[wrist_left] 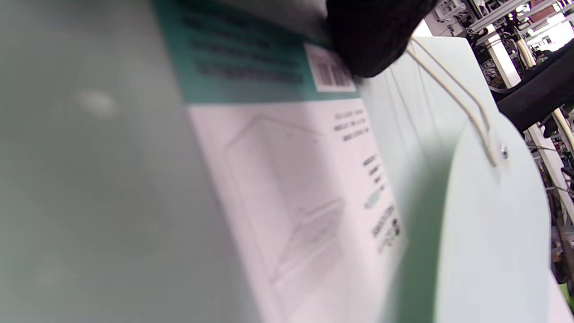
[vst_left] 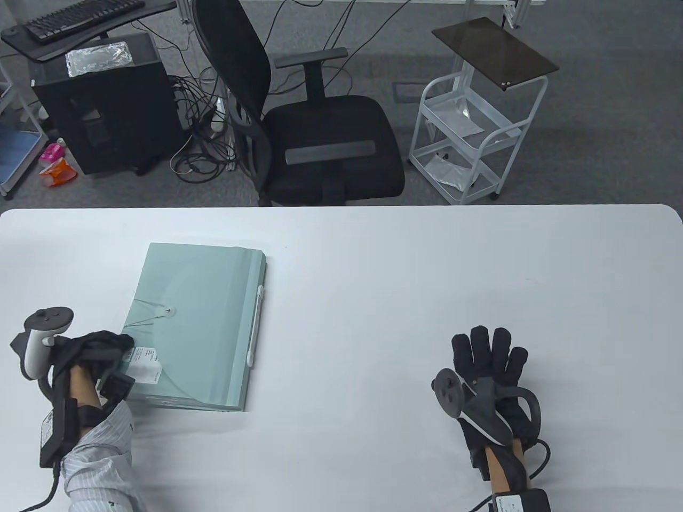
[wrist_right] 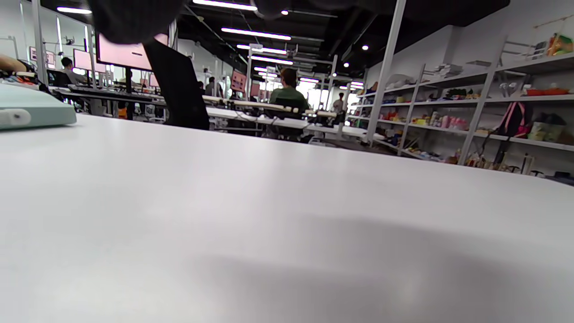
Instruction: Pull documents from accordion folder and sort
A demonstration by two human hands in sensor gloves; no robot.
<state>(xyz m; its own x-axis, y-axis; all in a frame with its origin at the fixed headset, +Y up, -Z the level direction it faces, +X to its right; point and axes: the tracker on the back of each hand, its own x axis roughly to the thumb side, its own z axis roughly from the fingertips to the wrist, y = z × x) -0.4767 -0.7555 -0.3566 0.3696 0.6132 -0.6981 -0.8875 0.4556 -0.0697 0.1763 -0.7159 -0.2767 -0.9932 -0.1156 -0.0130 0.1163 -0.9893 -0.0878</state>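
Note:
A pale green accordion folder [vst_left: 197, 325] lies closed on the white table [vst_left: 405, 266], at the left. Its flap is held by an elastic cord on a button [vst_left: 168, 312]. A white label [vst_left: 145, 362] sits on its near left corner. My left hand [vst_left: 101, 349] grips that near left corner of the folder. In the left wrist view a gloved fingertip [wrist_left: 372, 40] presses on the folder [wrist_left: 489, 233] above the label [wrist_left: 291, 179]. My right hand [vst_left: 488, 357] rests flat on the table at the right, fingers spread, holding nothing. The folder's edge [wrist_right: 31, 110] shows in the right wrist view.
Beyond the table's far edge stand a black office chair [vst_left: 315, 138], a white wire cart [vst_left: 475, 133] and a black computer tower [vst_left: 106, 112].

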